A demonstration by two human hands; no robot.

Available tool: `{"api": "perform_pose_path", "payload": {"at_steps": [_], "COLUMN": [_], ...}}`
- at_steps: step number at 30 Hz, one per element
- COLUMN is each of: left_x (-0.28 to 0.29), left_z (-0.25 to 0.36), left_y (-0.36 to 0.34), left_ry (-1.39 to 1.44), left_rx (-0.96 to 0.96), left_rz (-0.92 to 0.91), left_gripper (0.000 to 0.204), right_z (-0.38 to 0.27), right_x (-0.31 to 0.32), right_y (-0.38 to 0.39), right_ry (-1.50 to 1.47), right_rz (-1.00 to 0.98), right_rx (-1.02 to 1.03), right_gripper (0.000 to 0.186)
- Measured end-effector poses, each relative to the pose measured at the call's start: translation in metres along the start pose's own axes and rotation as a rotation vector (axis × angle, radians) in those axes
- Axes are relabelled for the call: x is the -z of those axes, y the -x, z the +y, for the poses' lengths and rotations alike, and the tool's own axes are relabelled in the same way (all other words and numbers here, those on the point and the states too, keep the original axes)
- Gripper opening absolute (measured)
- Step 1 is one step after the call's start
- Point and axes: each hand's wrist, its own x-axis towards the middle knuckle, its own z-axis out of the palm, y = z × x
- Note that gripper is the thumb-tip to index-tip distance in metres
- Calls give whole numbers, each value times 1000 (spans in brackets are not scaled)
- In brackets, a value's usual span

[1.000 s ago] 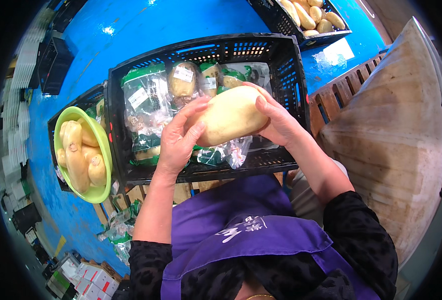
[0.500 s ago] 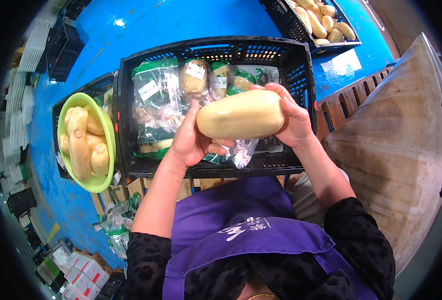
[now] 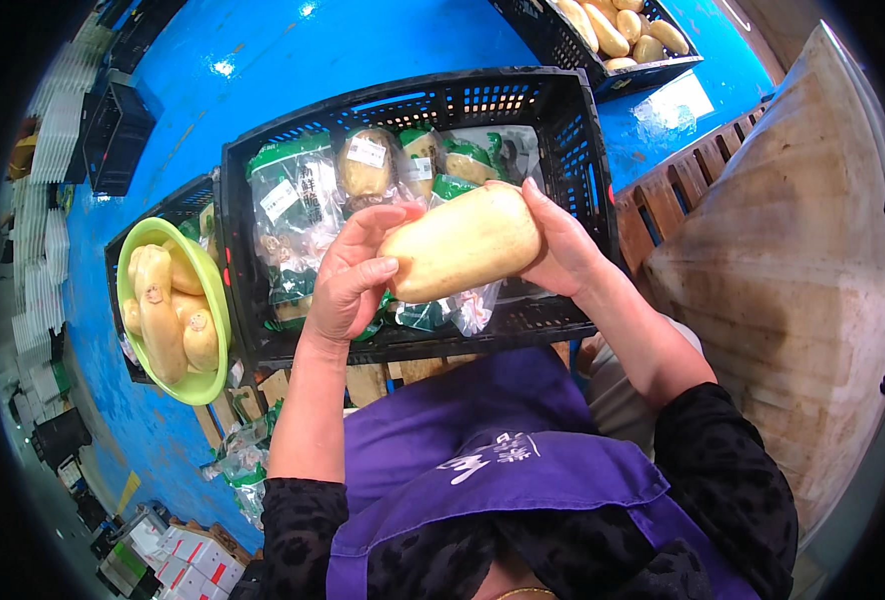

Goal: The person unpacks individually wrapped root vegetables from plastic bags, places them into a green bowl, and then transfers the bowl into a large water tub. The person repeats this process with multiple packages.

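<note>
A thick, pale yellow lotus root segment (image 3: 463, 245) lies across my two hands, tilted with its right end higher, above a black plastic crate. My left hand (image 3: 355, 275) has its thumb on the near left end, with the fingers curled over the far side. The opposite end rests against the palm of my right hand (image 3: 563, 240), its thumb on top and its other fingers partly hidden beneath. Under the segment, the black crate (image 3: 413, 350) holds several clear and green plastic bags of lotus root (image 3: 298, 215), some with white labels.
On the left, a lime-green basin (image 3: 218, 340) with several lotus roots stands on another black crate. A further crate of lotus roots (image 3: 628, 30) is at the far right. Wooden pallet slats (image 3: 668, 190) and a large, stained, pale sheet-like surface (image 3: 773, 290) lie to the right.
The lotus root has turned so that its left end dips toward me. My left hand has shifted from beneath its end to its left side, thumb now on the end.
</note>
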Motion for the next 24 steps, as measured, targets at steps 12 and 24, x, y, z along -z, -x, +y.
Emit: {"api": "perform_pose_path", "payload": {"at_steps": [12,24], "left_x": [-12,-25], "left_z": [-22,-27], "left_y": [4,7], "left_ry": [-545,-702], "left_rx": [369,206], "left_rz": [-69,-136], "left_gripper": [91,100], "right_z": [12,5], "right_x": [14,9], "right_y": [-9,-15], "right_ry": [72,-142], "right_rz": [9,-77], "right_rx": [288,332], "right_gripper": [40,38]}}
